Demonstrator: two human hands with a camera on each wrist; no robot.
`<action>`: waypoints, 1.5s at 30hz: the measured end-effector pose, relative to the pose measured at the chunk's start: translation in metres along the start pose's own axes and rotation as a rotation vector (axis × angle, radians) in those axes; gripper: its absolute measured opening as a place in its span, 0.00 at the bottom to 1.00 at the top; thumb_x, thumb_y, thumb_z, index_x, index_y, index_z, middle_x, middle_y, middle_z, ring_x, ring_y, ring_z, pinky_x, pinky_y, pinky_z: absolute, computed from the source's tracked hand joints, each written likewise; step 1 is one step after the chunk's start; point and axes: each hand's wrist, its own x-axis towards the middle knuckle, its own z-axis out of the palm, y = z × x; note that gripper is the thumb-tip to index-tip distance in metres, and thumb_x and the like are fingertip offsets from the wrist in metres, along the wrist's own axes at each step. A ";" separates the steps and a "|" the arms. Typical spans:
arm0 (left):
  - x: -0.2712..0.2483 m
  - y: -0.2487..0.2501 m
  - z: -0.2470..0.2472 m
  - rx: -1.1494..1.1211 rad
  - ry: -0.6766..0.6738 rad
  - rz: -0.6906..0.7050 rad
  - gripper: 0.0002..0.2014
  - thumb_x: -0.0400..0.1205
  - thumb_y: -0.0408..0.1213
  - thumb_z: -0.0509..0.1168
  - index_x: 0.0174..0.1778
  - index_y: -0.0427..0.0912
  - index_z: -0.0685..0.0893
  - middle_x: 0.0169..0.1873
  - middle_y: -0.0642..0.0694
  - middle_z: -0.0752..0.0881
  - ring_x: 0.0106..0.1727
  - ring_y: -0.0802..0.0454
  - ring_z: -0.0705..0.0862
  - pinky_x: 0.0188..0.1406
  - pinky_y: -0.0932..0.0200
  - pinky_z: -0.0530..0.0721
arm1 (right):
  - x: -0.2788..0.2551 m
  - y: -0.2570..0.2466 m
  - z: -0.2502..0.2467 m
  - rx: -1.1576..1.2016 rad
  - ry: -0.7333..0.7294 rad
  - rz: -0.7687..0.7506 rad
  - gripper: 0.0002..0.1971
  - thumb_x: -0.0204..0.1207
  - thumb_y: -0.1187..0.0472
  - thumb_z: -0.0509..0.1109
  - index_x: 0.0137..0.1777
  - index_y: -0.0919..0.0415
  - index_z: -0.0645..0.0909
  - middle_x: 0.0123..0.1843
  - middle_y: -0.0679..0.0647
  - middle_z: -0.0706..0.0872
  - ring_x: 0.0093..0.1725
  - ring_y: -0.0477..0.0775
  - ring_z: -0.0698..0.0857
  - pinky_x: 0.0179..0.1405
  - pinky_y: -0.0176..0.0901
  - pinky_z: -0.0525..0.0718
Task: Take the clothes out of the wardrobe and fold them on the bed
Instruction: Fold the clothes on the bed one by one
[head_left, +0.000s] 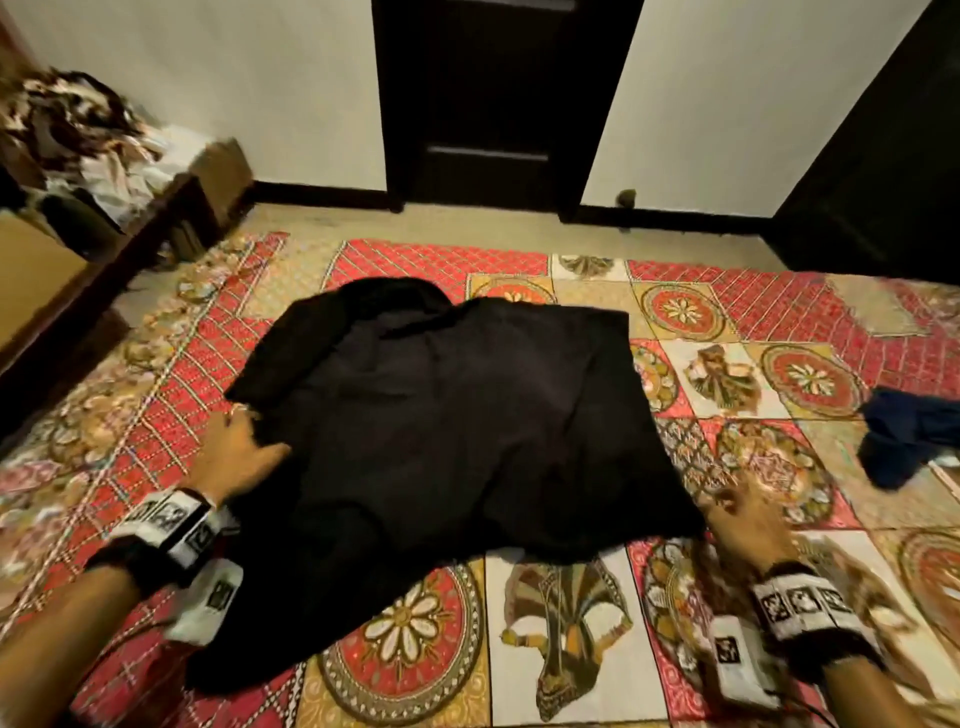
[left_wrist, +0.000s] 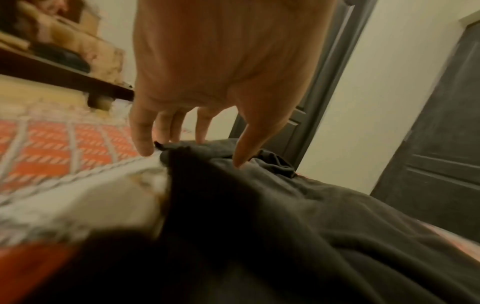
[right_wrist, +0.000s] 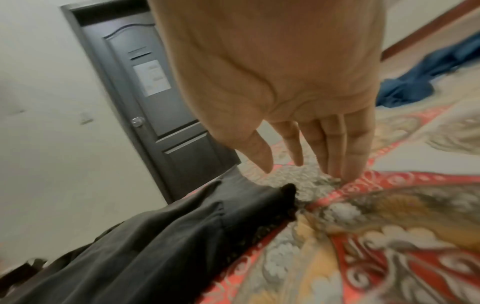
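A black garment (head_left: 447, 415) lies spread flat on the bed's patterned red and cream cover (head_left: 571, 613). My left hand (head_left: 244, 447) rests at the garment's left edge with straight fingers; in the left wrist view its fingertips (left_wrist: 240, 162) touch the dark cloth (left_wrist: 285, 216). At the garment's near right corner my right hand (head_left: 737, 525) is open, blurred by motion. In the right wrist view the right hand's fingers (right_wrist: 350, 164) hang straight just above the cover (right_wrist: 389, 246), beside the corner of the black cloth (right_wrist: 182, 236), holding nothing.
A dark blue garment (head_left: 909, 436) lies crumpled at the bed's right side. A dark door (head_left: 498, 104) stands beyond the bed's far edge. On the left, a low wooden piece of furniture (head_left: 130, 249) carries a pile of patterned cloth (head_left: 78, 124).
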 end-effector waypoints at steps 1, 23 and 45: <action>-0.008 -0.021 0.010 -0.064 -0.031 -0.066 0.27 0.77 0.38 0.79 0.68 0.28 0.82 0.62 0.26 0.85 0.64 0.30 0.83 0.62 0.41 0.80 | 0.001 0.007 0.003 0.038 -0.002 0.039 0.22 0.86 0.55 0.70 0.74 0.70 0.80 0.73 0.73 0.83 0.72 0.74 0.81 0.68 0.55 0.77; -0.115 -0.011 -0.030 -1.309 -0.038 -0.247 0.16 0.89 0.47 0.62 0.68 0.42 0.83 0.50 0.53 0.94 0.59 0.57 0.90 0.58 0.62 0.88 | -0.010 -0.010 0.005 0.382 -0.026 -0.034 0.08 0.78 0.61 0.79 0.38 0.56 0.84 0.35 0.56 0.89 0.36 0.59 0.88 0.32 0.42 0.80; -0.177 0.018 0.065 0.246 -0.203 0.706 0.29 0.74 0.55 0.70 0.70 0.47 0.82 0.67 0.49 0.81 0.69 0.48 0.80 0.63 0.47 0.82 | -0.005 -0.027 0.008 0.796 -0.106 -0.107 0.09 0.86 0.63 0.72 0.43 0.57 0.80 0.45 0.60 0.91 0.34 0.51 0.93 0.33 0.40 0.91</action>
